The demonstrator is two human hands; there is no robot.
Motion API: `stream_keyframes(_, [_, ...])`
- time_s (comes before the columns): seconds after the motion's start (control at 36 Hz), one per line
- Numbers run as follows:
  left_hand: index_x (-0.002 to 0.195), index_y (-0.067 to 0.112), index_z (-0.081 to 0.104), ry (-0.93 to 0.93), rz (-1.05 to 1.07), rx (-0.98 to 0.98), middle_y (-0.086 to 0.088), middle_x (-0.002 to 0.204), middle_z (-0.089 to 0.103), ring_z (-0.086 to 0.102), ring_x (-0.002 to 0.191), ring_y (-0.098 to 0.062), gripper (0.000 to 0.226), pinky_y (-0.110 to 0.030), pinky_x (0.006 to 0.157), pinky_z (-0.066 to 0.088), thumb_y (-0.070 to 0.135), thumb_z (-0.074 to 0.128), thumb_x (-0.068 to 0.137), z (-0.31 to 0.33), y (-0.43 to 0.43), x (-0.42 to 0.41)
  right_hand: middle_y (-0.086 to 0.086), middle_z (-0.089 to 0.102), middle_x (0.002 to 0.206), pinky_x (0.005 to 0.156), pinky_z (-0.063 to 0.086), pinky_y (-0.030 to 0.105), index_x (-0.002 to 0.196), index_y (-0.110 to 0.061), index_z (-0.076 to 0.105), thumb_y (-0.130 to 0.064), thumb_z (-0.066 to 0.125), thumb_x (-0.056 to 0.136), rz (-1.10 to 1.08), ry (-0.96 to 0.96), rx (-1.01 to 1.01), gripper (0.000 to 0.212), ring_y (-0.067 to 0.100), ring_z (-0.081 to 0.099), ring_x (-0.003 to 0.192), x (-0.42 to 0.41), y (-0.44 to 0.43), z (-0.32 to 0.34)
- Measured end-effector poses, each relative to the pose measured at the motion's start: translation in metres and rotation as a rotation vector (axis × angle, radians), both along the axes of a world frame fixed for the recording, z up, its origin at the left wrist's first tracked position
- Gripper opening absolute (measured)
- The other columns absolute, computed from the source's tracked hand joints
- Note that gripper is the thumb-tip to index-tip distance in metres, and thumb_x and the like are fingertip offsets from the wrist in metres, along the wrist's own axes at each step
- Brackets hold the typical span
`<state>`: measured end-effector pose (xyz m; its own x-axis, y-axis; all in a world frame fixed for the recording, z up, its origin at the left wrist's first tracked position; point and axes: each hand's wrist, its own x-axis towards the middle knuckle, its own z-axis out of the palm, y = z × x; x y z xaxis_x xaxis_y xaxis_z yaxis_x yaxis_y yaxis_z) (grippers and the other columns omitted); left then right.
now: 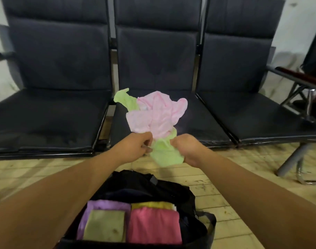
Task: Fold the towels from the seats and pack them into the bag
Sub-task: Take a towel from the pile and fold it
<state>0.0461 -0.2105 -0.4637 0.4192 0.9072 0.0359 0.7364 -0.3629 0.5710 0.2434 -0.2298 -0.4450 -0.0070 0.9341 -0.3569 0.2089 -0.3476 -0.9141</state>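
Cloth fills both fists: the left hand (135, 148) and the right hand (187, 150) each have their fingers curled tight into a bunched light-green cloth towel (164, 153). A pale pink soft towel (157, 114) is tangled on top of it and spills toward 12 o'clock. The bundle hangs in the air over the front edge of the middle dark padded seat (198, 123), just beyond the open black fabric bag (144, 184) at 6 o'clock. In the bag a purple folded towel (107, 203), an olive folded towel (105, 225), a rose-pink folded towel (153, 225) and a yellow folded towel (151, 204) already lie in two stacks. Both loose towels look light, limp and grippy rather than slippery, so they should sag wherever unsupported. The best hold, I judge, is two neighbouring corners of one towel once the pair is teased apart — a green corner sticks up at 11 o'clock.
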Motion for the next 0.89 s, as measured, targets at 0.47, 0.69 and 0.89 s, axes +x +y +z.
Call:
stream_keyframes(0.47, [0.108,0.018,0.068,0.444,0.081,0.131,0.001,0.118,0.055,0.052,0.111,-0.019,0.04,-0.032,0.093,0.044,-0.007,0.046,0.086,-0.011,0.045,-0.07,0.014,0.043,0.14,0.098,0.045,0.037,0.152,-0.027,0.038,-0.019,0.054,0.097,0.354,-0.913,0.464,0.058,0.035,0.051,0.122,-0.046,0.096,-0.047])
stream_keyframes(0.69, [0.113,0.03,0.055,0.243,0.217,-0.086,0.003,0.095,0.063,0.057,0.086,-0.018,0.027,-0.035,0.076,0.048,0.047,0.041,0.098,0.006,0.044,-0.054,0.006,0.058,0.09,0.069,0.043,0.029,0.089,-0.007,0.065,-0.008,0.053,0.094,0.165,-0.85,0.562,0.013,0.023,0.052,0.083,-0.052,0.115,-0.025])
stream_keyframes(0.89, [0.149,0.026,0.03,-0.126,0.263,-0.213,0.003,0.141,0.05,0.054,0.117,-0.01,0.075,-0.022,0.086,0.041,0.072,0.04,0.09,0.028,0.027,-0.03,0.015,0.05,0.072,0.062,0.035,0.032,0.084,0.009,0.057,-0.024,0.058,0.097,-0.04,-0.322,0.753,0.035,0.015,0.043,0.066,-0.038,0.075,0.075])
